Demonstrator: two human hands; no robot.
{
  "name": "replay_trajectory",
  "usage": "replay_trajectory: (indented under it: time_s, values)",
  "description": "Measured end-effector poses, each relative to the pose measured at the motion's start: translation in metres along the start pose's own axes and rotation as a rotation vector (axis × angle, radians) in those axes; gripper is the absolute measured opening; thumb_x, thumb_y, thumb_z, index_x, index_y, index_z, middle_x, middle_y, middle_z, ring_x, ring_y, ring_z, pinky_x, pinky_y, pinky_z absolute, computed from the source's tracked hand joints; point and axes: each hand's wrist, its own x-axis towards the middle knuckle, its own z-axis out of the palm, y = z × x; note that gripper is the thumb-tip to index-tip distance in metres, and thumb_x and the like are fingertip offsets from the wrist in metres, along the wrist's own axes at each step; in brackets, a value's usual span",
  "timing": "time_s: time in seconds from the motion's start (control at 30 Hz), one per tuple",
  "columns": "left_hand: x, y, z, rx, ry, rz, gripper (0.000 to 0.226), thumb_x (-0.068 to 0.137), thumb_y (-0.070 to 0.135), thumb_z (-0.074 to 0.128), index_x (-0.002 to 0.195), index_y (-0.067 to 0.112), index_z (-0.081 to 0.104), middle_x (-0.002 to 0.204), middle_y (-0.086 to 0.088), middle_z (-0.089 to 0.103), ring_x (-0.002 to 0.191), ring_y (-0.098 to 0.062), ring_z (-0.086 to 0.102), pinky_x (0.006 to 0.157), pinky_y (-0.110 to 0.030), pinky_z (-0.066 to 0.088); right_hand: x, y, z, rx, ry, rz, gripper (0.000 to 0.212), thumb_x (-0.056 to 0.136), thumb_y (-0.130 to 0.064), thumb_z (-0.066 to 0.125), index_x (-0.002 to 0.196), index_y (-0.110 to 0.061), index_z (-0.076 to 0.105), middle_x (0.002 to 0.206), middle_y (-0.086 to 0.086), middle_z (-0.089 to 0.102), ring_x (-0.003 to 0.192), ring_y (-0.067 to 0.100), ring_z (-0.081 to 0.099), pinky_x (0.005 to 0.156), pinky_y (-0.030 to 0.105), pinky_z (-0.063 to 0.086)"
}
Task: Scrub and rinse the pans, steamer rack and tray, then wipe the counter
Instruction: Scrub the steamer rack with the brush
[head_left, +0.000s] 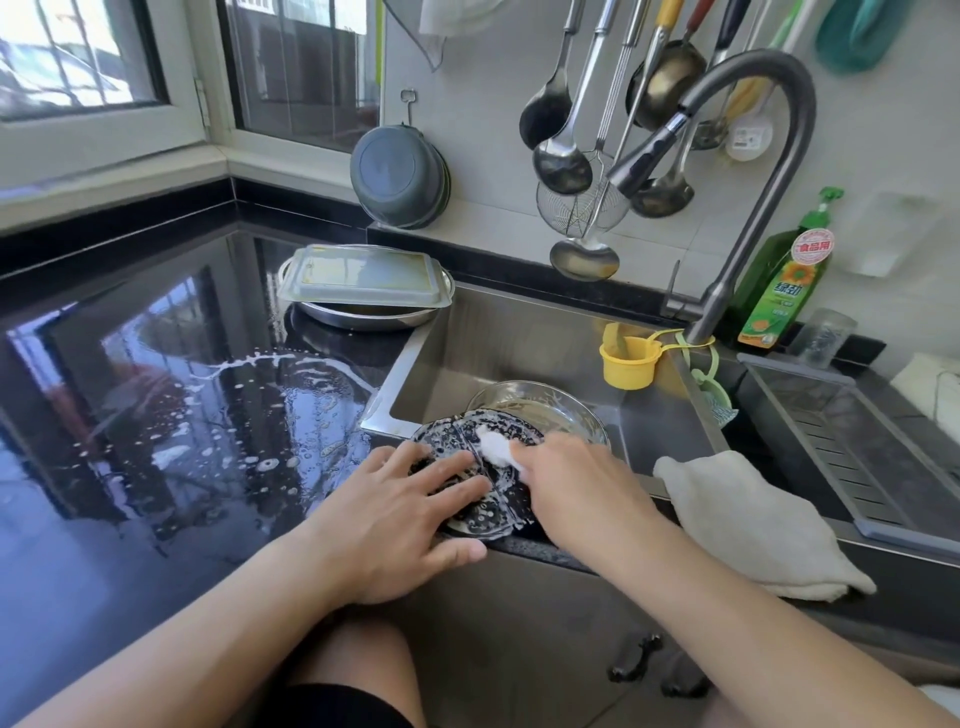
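A round perforated steamer rack (485, 512), covered in suds, lies on the sink's front left corner. My left hand (410, 506) presses flat on it with straight fingers. My right hand (566, 480) grips a small white soapy scrubber (493, 448) against the rack's top. A shallow round pan (540, 410) sits in the steel sink (519, 343) just behind the rack. At the back of the black counter (156, 364), a rectangular tray (363, 278) rests upside down on another round metal pan (358, 318).
Soapy water is splashed on the counter (249, 410) left of the sink. A cream cloth (748, 514) drapes over the sink's front edge. The faucet (737, 171), a yellow cup (628, 356), a green soap bottle (779, 291) and a drain rack (852, 441) stand right. Ladles hang on the wall.
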Motion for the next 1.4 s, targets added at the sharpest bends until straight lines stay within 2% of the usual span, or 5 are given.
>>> replay_trajectory:
  time_s: [0.13,0.3,0.47,0.67,1.4]
  values:
    - [0.002,0.003,0.002,0.013,0.031,0.005,0.072,0.095,0.082,0.017,0.150,0.042,0.041,0.158,0.012,0.042,0.133,-0.029,0.045,0.106,-0.048,0.039,0.011,0.016,-0.001,0.002,0.008,0.145,0.026,0.100,-0.014,0.046,0.119,-0.023,0.062,0.101,0.006,0.058,0.098,0.032,0.062,0.066,0.034,0.037]
    - [0.003,0.002,0.004,0.010,0.057,0.038,0.070,0.098,0.079,0.018,0.148,0.039,0.045,0.152,0.012,0.048,0.133,-0.028,0.046,0.113,-0.046,0.024,0.037,-0.008,0.006,0.089,-0.041,-0.034,0.029,0.103,-0.024,0.047,0.126,-0.029,0.062,0.110,0.009,0.064,0.101,0.035,0.063,0.075,0.039,0.050]
    - [0.004,0.000,0.004,-0.025,0.011,0.016,0.078,0.094,0.083,0.008,0.160,0.043,0.017,0.167,0.014,0.021,0.155,-0.023,0.012,0.127,-0.046,0.000,0.051,0.006,-0.001,-0.028,-0.039,0.010,0.038,0.102,-0.019,0.045,0.135,-0.034,0.057,0.114,0.010,0.064,0.102,0.035,0.064,0.068,0.036,0.042]
    - [0.006,-0.001,0.007,-0.045,0.001,0.022,0.077,0.094,0.083,0.010,0.160,0.043,0.012,0.169,0.014,0.013,0.158,-0.021,-0.001,0.127,-0.043,-0.004,0.056,0.008,-0.009,-0.003,-0.095,-0.002,0.026,0.102,-0.022,0.049,0.120,-0.033,0.064,0.112,0.010,0.065,0.093,0.034,0.062,0.070,0.034,0.044]
    - [0.006,-0.004,0.013,-0.054,0.097,0.041,0.067,0.097,0.075,0.020,0.156,0.042,0.025,0.162,0.011,0.033,0.147,-0.026,0.031,0.123,-0.043,0.026,0.031,0.049,-0.015,0.043,-0.223,0.040,0.032,0.106,-0.035,0.044,0.132,-0.040,0.062,0.127,0.010,0.064,0.110,0.035,0.061,0.090,0.044,0.052]
